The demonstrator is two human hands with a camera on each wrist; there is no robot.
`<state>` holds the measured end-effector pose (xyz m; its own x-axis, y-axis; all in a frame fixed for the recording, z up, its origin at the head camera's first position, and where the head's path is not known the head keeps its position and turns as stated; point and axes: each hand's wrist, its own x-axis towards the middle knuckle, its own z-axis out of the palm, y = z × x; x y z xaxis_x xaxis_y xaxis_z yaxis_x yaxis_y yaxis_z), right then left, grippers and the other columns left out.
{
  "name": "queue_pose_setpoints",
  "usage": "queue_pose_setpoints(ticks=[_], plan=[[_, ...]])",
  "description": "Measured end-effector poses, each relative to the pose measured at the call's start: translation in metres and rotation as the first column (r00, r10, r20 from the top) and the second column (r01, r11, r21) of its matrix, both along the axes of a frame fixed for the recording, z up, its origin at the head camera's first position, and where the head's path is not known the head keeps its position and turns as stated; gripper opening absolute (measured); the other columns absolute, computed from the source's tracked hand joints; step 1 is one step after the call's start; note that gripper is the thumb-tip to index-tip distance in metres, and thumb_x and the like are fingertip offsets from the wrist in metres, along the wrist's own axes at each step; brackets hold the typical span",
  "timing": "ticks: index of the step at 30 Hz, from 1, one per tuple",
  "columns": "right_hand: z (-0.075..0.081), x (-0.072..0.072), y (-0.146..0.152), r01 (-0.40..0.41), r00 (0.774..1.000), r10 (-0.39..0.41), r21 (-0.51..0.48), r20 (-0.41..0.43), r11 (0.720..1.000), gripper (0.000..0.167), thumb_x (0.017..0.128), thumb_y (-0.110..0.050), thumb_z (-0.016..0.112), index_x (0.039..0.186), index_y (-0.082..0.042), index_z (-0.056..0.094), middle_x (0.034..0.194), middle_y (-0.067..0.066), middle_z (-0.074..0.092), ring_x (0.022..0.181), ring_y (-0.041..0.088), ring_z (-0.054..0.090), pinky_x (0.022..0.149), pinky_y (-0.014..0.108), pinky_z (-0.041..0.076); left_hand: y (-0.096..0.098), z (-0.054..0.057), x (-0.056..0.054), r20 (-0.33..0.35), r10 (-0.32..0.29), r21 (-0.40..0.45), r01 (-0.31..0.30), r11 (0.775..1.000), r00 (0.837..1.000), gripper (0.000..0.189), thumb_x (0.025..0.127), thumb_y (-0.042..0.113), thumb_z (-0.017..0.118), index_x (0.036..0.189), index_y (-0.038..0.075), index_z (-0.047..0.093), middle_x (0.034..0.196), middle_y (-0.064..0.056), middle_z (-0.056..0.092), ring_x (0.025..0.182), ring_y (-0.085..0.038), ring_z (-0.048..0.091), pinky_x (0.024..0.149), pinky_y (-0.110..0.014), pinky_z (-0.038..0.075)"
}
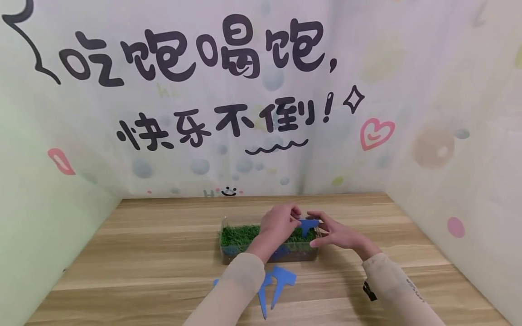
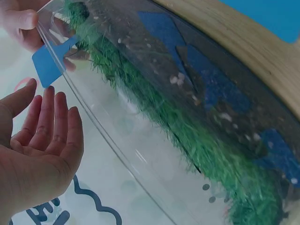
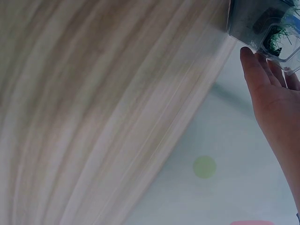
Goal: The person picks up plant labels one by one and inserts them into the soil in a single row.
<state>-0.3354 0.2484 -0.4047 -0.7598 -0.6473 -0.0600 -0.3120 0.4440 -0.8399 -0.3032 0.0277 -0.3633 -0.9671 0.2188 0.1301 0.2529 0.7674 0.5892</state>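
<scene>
A clear plastic box with dark soil and green grass stands on the table. A blue T-shaped plant label is upright in the grass near the right end, its stem down among the blades. My left hand is at the label's left edge, fingers loosely bent, thumb apart from the index finger, whose tip meets the label's corner. My right hand holds the right end of the box, thumb at the front corner and fingers at the back. Its fingers lie along the end wall.
More blue plant labels lie on the wooden table in front of the box, partly hidden by the left sleeve. Blue shapes show in the box's front wall. A printed cloth wall stands behind, with side walls left and right.
</scene>
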Motion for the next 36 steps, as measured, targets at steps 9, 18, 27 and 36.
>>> queue_pose_setpoints(ticks=[9,18,27,36], plan=[[-0.001,0.000,0.000,0.016,1.000,-0.015,0.019,-0.018,1.000,0.086,0.093,-0.021,0.070,0.157,-0.005,0.015,0.160,0.027,0.020,0.146,0.058,0.017,0.115,0.069,0.024,-0.021,-0.002,0.002,0.021,-0.012,0.043,0.011,0.999,1.000,0.014,0.095,0.025,0.070,0.108,0.021,0.068,0.107,0.006,0.070,0.098,-0.014,0.069,0.073,-0.028,0.055],[-0.002,-0.001,-0.001,0.025,1.000,-0.024,0.020,-0.014,0.999,0.085,0.093,-0.020,0.070,0.157,-0.006,0.015,0.160,0.026,0.019,0.147,0.058,0.017,0.117,0.069,0.021,-0.039,-0.003,0.010,0.029,-0.051,0.091,0.049,0.995,0.998,0.012,0.095,0.022,0.070,0.106,0.022,0.066,0.110,0.004,0.070,0.103,-0.019,0.068,0.082,-0.037,0.057],[-0.002,-0.001,-0.002,0.013,1.000,-0.012,0.017,-0.017,1.000,0.085,0.094,-0.019,0.069,0.156,-0.005,0.014,0.160,0.026,0.019,0.146,0.058,0.016,0.116,0.069,0.022,-0.052,-0.002,0.017,0.028,-0.094,0.093,0.091,0.991,0.995,0.014,0.094,0.023,0.071,0.107,0.023,0.067,0.110,0.004,0.071,0.102,-0.017,0.068,0.082,-0.037,0.057],[0.001,0.000,-0.001,0.006,1.000,-0.006,0.020,-0.014,1.000,0.086,0.093,-0.020,0.070,0.156,-0.004,0.014,0.159,0.027,0.019,0.146,0.059,0.017,0.115,0.070,0.025,-0.057,0.000,0.029,-0.035,-0.172,0.069,0.174,0.982,0.985,0.018,0.094,0.024,0.071,0.112,0.019,0.069,0.115,0.003,0.071,0.107,-0.019,0.067,0.087,-0.038,0.056]])
